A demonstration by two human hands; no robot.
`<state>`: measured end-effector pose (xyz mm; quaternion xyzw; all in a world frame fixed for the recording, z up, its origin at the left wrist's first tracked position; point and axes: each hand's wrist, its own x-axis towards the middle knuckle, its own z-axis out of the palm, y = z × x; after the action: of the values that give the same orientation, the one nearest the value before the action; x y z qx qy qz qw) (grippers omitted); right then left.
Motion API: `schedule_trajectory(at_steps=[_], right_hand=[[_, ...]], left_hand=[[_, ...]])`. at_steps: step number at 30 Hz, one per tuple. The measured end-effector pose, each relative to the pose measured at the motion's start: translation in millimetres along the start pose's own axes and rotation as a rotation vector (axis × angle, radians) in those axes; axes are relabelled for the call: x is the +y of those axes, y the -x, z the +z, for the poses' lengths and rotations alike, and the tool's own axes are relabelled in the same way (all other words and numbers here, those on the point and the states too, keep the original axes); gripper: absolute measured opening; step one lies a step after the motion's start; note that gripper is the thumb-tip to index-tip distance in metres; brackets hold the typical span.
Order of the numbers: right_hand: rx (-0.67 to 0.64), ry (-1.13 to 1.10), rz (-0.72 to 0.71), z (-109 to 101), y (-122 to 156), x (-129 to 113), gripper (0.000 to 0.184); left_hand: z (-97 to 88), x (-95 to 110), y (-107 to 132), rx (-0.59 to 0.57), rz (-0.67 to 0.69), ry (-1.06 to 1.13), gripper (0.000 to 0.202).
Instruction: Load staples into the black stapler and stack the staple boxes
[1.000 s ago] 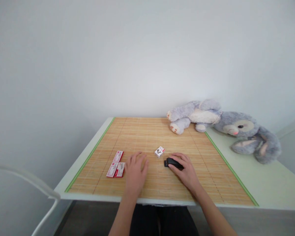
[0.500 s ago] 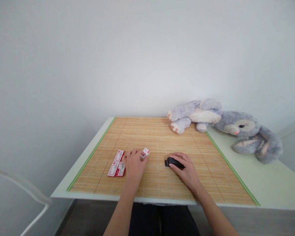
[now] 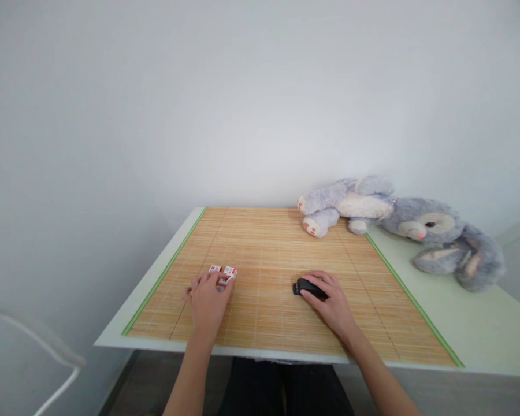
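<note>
My left hand [image 3: 209, 299] is over the left part of the bamboo mat, its thumb and forefinger closed on a small red-and-white box [image 3: 230, 273]. Just left of that box, the end of a similar red-and-white box [image 3: 215, 268] shows past my fingers. Any further boxes are hidden under my hand. On the right of the mat, my right hand [image 3: 329, 297] is wrapped round a small black stapler [image 3: 308, 286] that lies on the mat, its front end pointing left.
The bamboo mat [image 3: 268, 242] with green edges covers much of the white table [image 3: 485, 341]. A grey plush rabbit [image 3: 372, 208] lies on its side at the back right, partly on the mat. A pale wall [image 3: 260, 104] stands behind. A white curved tube [image 3: 39, 332] is at lower left.
My left hand has moved left with the small box, bringing it beside the other boxes and covering most of them. My right hand stays on the stapler. The view has shifted slightly.
</note>
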<state>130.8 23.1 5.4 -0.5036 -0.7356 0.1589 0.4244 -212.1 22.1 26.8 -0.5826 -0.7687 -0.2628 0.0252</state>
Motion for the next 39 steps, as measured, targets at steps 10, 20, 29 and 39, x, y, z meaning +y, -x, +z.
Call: schedule_trajectory(at_steps=[10,20,29,39], right_hand=[[-0.009,0.002,0.012,0.1,-0.5,-0.9,0.032],[-0.001,0.034,0.023,2.5,0.8,2.4,0.034],[0.053,0.025,0.190,28.8,27.6,-17.3,0.057],[-0.174,-0.034,0.151,48.4,27.2,-53.2,0.051]], left_hand=[[0.4,-11.8,3.4,0.041,-0.037,-0.037,0.025],[2.6,-39.5,6.9,0.072,0.097,0.041,0.052],[11.6,-51.9,9.0,0.016,0.109,0.112,0.051],[12.5,-51.1,9.8,0.027,0.101,0.131,0.043]])
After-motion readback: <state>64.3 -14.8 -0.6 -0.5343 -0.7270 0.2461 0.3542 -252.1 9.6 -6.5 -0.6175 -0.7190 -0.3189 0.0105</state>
